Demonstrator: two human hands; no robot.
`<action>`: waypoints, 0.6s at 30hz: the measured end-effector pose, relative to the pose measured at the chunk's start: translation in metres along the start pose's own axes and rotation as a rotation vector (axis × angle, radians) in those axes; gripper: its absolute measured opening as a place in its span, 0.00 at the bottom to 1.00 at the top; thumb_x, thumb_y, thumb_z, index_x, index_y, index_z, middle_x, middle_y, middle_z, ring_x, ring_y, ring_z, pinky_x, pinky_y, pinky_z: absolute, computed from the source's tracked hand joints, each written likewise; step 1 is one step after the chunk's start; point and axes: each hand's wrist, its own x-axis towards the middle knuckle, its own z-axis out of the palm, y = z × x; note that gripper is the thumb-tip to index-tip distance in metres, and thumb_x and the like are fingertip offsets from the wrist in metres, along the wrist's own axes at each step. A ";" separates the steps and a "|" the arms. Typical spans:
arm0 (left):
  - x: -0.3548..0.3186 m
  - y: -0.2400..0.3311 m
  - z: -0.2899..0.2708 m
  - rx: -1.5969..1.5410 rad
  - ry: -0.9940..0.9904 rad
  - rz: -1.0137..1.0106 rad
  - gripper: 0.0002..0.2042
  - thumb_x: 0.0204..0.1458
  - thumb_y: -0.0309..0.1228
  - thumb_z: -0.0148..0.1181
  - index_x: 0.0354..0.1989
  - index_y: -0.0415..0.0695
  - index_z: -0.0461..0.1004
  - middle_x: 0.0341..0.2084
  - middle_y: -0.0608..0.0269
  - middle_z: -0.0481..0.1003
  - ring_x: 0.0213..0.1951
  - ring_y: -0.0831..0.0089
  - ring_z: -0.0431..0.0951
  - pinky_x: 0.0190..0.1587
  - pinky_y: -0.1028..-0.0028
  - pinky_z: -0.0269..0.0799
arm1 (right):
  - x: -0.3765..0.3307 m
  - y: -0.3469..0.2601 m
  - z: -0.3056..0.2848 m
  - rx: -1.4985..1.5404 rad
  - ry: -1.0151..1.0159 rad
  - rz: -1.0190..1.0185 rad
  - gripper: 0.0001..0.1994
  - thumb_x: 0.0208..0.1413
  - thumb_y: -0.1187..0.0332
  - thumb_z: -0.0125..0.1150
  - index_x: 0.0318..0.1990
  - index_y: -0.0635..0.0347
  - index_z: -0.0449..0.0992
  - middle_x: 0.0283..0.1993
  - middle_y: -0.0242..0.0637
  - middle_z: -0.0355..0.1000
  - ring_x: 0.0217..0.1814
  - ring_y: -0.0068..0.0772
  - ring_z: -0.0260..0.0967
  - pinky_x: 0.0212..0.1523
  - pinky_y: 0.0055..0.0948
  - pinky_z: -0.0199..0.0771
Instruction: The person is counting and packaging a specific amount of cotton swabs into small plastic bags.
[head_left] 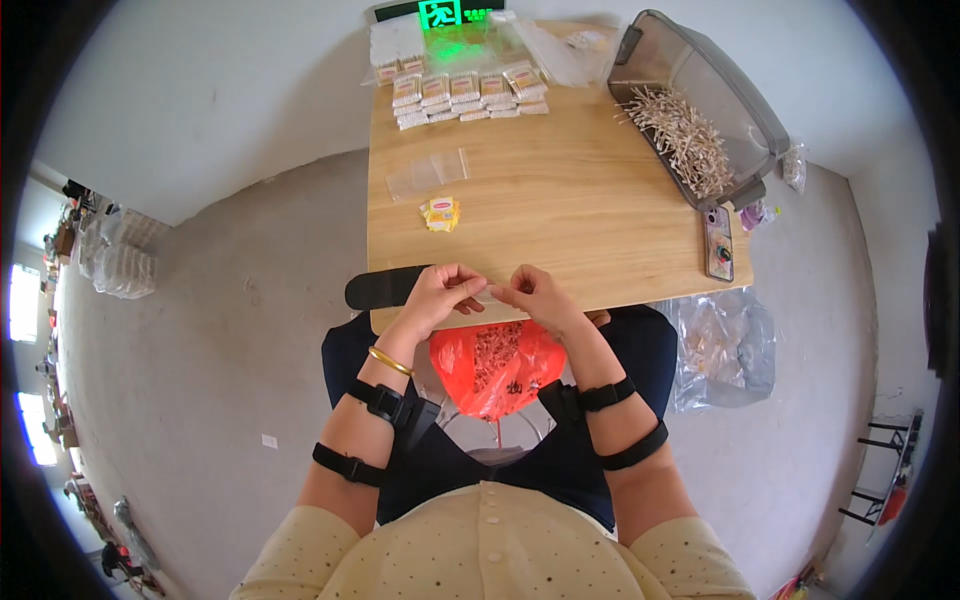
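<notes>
At the table's near edge my left hand [447, 293] and my right hand [540, 297] meet, fingertips almost touching. Both are closed in a pinch on a small pale, see-through piece [487, 296], perhaps thin plastic; the fingers cover most of it. Beyond my left hand lies a small pile of yellow and white cards [440, 213], with flat clear zip bags [428, 174] farther back. Below my hands, a red plastic bag [462, 360] hangs open between my knees with many small reddish-brown bits inside.
A tilted grey bin [735, 100] holds loose cotton swabs [685, 140] at the far right of the table [560, 190]. Packed swab bundles [465, 90] stand in rows at the back. A phone [718, 243] lies at the right edge, above a clear bag [725, 350].
</notes>
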 end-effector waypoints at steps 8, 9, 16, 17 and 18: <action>-0.018 -0.006 0.018 0.342 0.017 0.219 0.19 0.49 0.35 0.75 0.47 0.42 0.79 0.32 0.70 0.79 0.33 0.80 0.77 0.34 0.78 0.68 | 0.002 0.012 -0.006 0.308 -0.142 0.048 0.12 0.62 0.58 0.68 0.36 0.55 0.73 0.30 0.23 0.69 0.35 0.17 0.65 0.40 0.22 0.68; -0.019 -0.003 0.022 0.438 0.059 0.294 0.17 0.49 0.33 0.75 0.45 0.41 0.79 0.32 0.69 0.79 0.34 0.79 0.77 0.35 0.77 0.69 | 0.000 0.010 -0.007 0.316 -0.141 0.033 0.12 0.63 0.59 0.67 0.37 0.55 0.74 0.32 0.23 0.69 0.36 0.18 0.65 0.41 0.23 0.68; -0.060 0.040 0.045 0.408 0.134 0.379 0.11 0.49 0.25 0.72 0.41 0.38 0.80 0.34 0.65 0.81 0.38 0.80 0.78 0.43 0.76 0.74 | -0.053 -0.046 0.003 -0.028 0.066 -0.442 0.11 0.59 0.67 0.69 0.41 0.64 0.75 0.38 0.33 0.72 0.42 0.27 0.69 0.44 0.28 0.71; -0.069 0.051 0.048 0.379 0.093 0.343 0.11 0.50 0.23 0.71 0.41 0.38 0.80 0.35 0.67 0.81 0.39 0.81 0.78 0.44 0.76 0.74 | -0.064 -0.057 0.003 -0.147 0.104 -0.543 0.13 0.57 0.67 0.70 0.42 0.66 0.75 0.39 0.36 0.72 0.42 0.29 0.70 0.44 0.29 0.71; -0.077 0.056 0.049 0.345 0.086 0.342 0.11 0.50 0.23 0.71 0.42 0.38 0.80 0.35 0.67 0.81 0.39 0.82 0.78 0.43 0.77 0.74 | -0.072 -0.065 0.004 -0.142 0.111 -0.541 0.14 0.53 0.71 0.72 0.44 0.67 0.76 0.39 0.39 0.74 0.42 0.31 0.72 0.45 0.29 0.72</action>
